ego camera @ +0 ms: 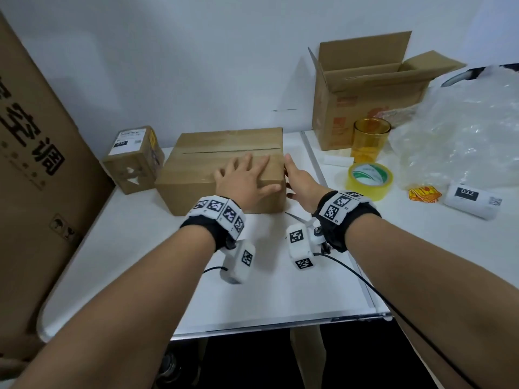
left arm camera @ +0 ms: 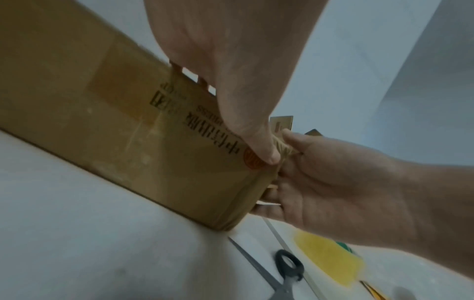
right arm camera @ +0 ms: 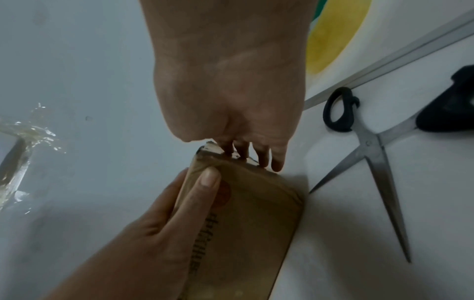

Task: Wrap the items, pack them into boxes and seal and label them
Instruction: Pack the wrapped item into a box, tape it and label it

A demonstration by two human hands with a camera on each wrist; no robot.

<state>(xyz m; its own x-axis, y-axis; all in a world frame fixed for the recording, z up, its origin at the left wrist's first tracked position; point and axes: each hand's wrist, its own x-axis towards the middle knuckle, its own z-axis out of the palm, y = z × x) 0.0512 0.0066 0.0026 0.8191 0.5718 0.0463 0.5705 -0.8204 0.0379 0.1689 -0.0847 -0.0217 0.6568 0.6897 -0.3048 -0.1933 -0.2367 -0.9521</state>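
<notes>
A shut brown cardboard box (ego camera: 213, 167) lies on the white table (ego camera: 252, 276), with tape along its top seam. My left hand (ego camera: 244, 178) lies flat on the box's near right top, fingers spread and the thumb (left arm camera: 266, 150) hooked over the front corner. My right hand (ego camera: 297, 178) stands against the box's right end, with straight fingers (right arm camera: 264, 158) pressing on that face. In the left wrist view the box's printed front (left arm camera: 115, 105) shows, with my right palm (left arm camera: 333, 182) beside its end. The right wrist view shows the same corner (right arm camera: 251, 223) and my left thumb (right arm camera: 205, 188).
Scissors (right arm camera: 372, 154) lie just right of the box. Farther right are a yellow tape roll (ego camera: 370, 181), an amber glass (ego camera: 370, 141), an open carton (ego camera: 365, 94), bubble wrap (ego camera: 463, 136), stickers (ego camera: 424, 193) and a label roll (ego camera: 471, 202). A small labelled box (ego camera: 133, 158) and a tall carton (ego camera: 36, 178) stand left.
</notes>
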